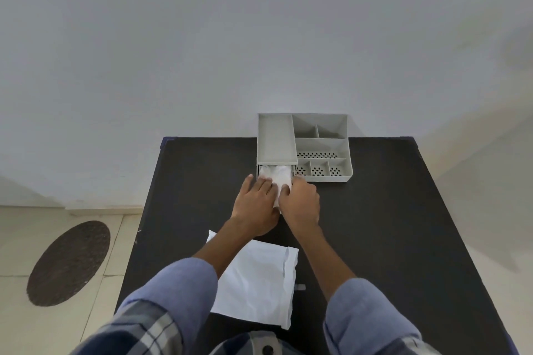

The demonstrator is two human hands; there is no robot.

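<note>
A grey plastic desk organiser (pixel 320 144) stands at the far edge of the black table (pixel 375 225), against the wall. Its left part has an open front slot holding crumpled white tissue (pixel 278 176). My left hand (pixel 255 204) lies with straight fingers pressing on the tissue at the slot's mouth. My right hand (pixel 302 202) has its fingers curled and pinches the tissue's right edge. Both hands sit side by side, touching the same white wad.
A flat white paper bag or sheet (pixel 259 282) lies on the table near me, partly under my left forearm. The organiser's right side has several empty perforated compartments (pixel 317 170). A dark oval mat (pixel 69 262) lies on the tiled floor at left.
</note>
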